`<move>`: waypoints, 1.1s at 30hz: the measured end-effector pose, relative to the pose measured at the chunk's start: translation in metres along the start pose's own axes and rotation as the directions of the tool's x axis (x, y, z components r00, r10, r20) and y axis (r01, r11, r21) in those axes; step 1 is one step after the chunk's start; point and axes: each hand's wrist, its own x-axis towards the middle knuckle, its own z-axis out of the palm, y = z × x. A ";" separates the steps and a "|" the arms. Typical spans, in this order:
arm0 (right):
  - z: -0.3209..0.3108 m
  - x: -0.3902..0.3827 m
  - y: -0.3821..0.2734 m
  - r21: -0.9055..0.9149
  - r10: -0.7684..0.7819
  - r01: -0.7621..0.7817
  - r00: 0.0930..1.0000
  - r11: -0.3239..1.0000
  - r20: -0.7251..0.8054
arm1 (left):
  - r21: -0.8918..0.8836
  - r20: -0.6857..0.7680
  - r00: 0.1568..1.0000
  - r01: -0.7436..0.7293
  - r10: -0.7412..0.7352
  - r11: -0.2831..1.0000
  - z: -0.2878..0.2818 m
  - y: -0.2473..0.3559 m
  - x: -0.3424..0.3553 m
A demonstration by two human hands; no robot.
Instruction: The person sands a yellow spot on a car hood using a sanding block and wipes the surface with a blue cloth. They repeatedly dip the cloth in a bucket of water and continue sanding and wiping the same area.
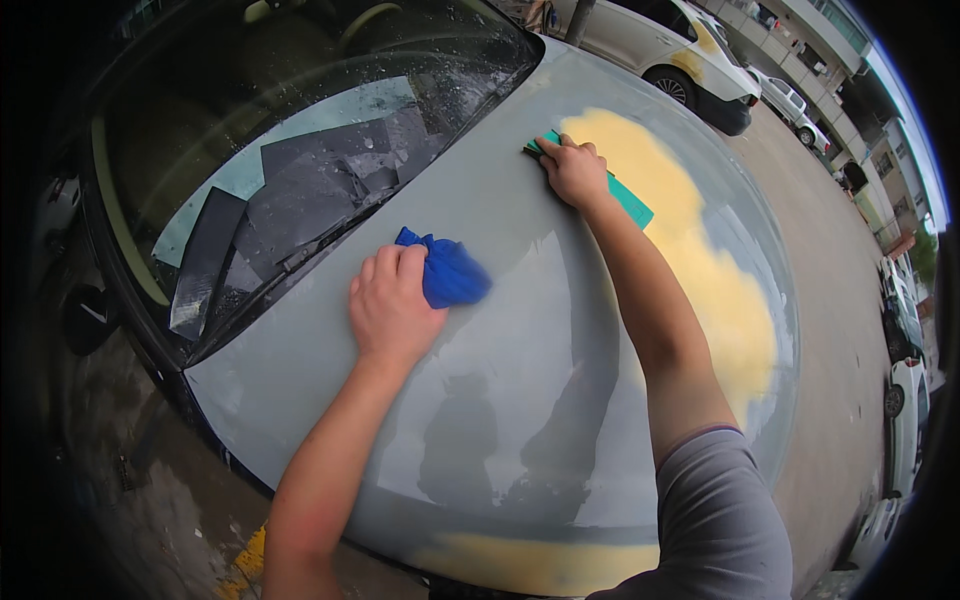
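Note:
My left hand [388, 303] presses a bunched blue cloth [450, 272] onto the grey car hood [520, 380], near the windshield side. My right hand [573, 170] reaches farther across the hood and holds a green flat block [632, 203] down on the surface, at the edge of a large yellow patch [710, 270] of filler or primer. Part of the green block is hidden under my fingers and wrist. A second yellow patch [530, 562] shows along the hood's near edge.
The wet windshield [300, 150] with dark wipers [320, 240] lies to the upper left. A white car [690, 50] is parked beyond the hood, more cars [905, 400] line the right side, and wet pavement [150, 500] lies to the lower left.

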 end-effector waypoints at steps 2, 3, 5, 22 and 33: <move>-0.001 -0.018 0.016 0.014 -0.057 0.058 0.997 0.998 -0.044 | -0.020 -0.016 1.000 -0.001 0.001 1.000 0.009 0.007 0.003; -0.003 -0.051 0.008 0.066 -0.131 0.136 0.989 0.989 -0.072 | -0.006 -0.008 1.000 -0.002 0.002 1.000 0.008 0.002 0.002; -0.021 -0.143 -0.031 0.215 -0.276 0.303 0.950 0.928 -0.148 | 0.084 -0.002 1.000 0.018 -0.018 0.996 -0.010 -0.025 -0.012; -0.051 -0.214 0.005 0.178 -0.274 0.293 0.954 0.939 -0.122 | 0.134 0.006 1.000 0.027 -0.029 0.991 -0.011 -0.028 -0.009; -0.016 -0.044 0.074 -0.039 0.088 -0.089 0.996 0.995 -0.022 | 0.006 0.001 1.000 0.014 -0.014 1.000 0.007 0.002 -0.001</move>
